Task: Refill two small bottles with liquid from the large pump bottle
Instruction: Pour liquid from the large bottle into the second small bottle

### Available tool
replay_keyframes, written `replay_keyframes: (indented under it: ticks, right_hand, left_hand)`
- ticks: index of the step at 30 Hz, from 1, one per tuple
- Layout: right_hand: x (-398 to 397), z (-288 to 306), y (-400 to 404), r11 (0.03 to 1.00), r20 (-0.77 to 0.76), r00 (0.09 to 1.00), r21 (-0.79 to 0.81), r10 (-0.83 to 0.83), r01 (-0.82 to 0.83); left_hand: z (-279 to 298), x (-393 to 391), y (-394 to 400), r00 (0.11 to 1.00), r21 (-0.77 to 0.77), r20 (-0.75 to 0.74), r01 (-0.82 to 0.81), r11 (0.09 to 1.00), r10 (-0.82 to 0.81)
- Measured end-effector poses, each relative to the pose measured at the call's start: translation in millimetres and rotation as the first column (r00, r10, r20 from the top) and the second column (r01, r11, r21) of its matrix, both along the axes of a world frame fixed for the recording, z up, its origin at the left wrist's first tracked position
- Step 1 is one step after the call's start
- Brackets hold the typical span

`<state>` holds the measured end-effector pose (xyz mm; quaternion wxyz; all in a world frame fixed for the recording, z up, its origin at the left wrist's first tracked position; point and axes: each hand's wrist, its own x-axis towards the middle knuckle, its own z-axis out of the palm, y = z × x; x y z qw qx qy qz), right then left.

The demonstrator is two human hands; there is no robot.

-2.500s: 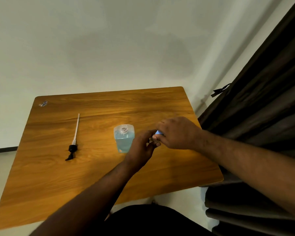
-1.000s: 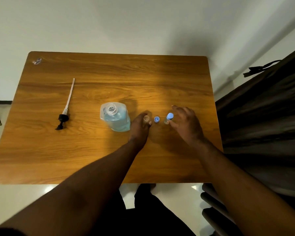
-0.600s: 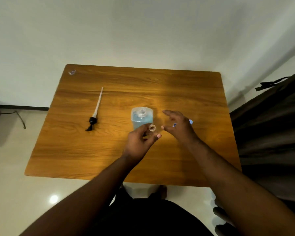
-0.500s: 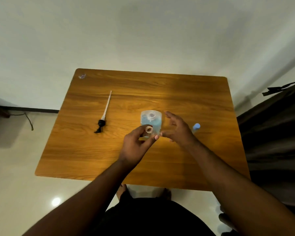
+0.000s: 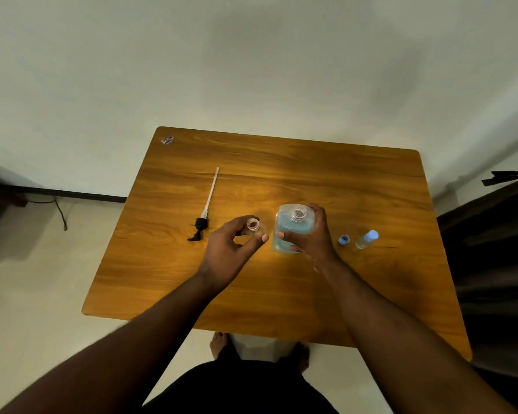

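Observation:
The large clear bottle [image 5: 290,227] of blue liquid stands uncapped mid-table, and my right hand [image 5: 310,239] wraps around its right side. My left hand [image 5: 229,249] holds a small clear bottle [image 5: 254,227], uncapped and upright, just left of the large one. Its blue cap [image 5: 344,239] lies on the wooden table [image 5: 311,174] to the right. Beside the cap stands a second small bottle [image 5: 366,239] with its blue cap on. The black pump head with its long white tube [image 5: 205,210] lies on the table to the left.
A small wrapper or sticker [image 5: 167,140] sits at the table's far left corner. Dark curtains [image 5: 497,264] hang along the right side. A cable [image 5: 59,212] runs along the floor at left. My bare feet [image 5: 219,343] show under the table's near edge.
My left hand lifted the uncapped small bottle and shifted it left of the large bottle. My right hand moved from near the small bottles onto the large bottle and gripped it.

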<state>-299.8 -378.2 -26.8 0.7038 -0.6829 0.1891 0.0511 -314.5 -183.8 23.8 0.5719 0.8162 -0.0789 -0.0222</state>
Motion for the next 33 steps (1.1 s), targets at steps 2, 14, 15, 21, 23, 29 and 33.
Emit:
replay_keyframes:
  ticks: [2,14,15,21,23,29,33]
  right_hand:
    - [4.1,0.5,0.7,1.0,-0.008,1.0,-0.001,-0.01,0.01]
    - [3.7,27.7,-10.9,0.92,0.222,0.968,-0.392,0.12,-0.024]
    - [4.0,33.7,-16.0,0.855,0.263,0.944,-0.517,0.197,-0.035]
    - [9.8,85.7,-43.1,0.582,0.335,0.865,-0.811,0.375,0.062]
    - [11.6,99.7,-49.7,0.516,0.356,0.84,-0.85,0.41,0.109]
    - [12.6,128.3,-58.3,0.37,0.4,0.761,-0.901,0.511,0.225]
    - [13.8,134.9,-57.4,0.287,0.381,0.749,-0.922,0.542,0.261]
  left_hand:
    - [0.8,6.4,-0.5,0.999,0.007,-0.003,0.038,0.999,-0.038]
    - [11.1,16.5,-8.6,1.0,-0.016,-0.019,0.02,1.0,-0.02]
    - [14.2,16.3,-9.9,1.0,-0.003,-0.007,0.017,1.0,-0.018]
    - [26.9,15.3,-24.2,0.989,0.068,0.085,0.115,0.991,-0.12]
    - [32.6,14.7,-32.4,0.982,0.047,0.095,0.159,0.986,-0.163]
    - [49.1,22.0,-46.8,0.936,0.022,0.141,0.324,0.946,-0.323]
    - [49.8,24.7,-48.6,0.936,0.006,0.154,0.318,0.948,-0.315]
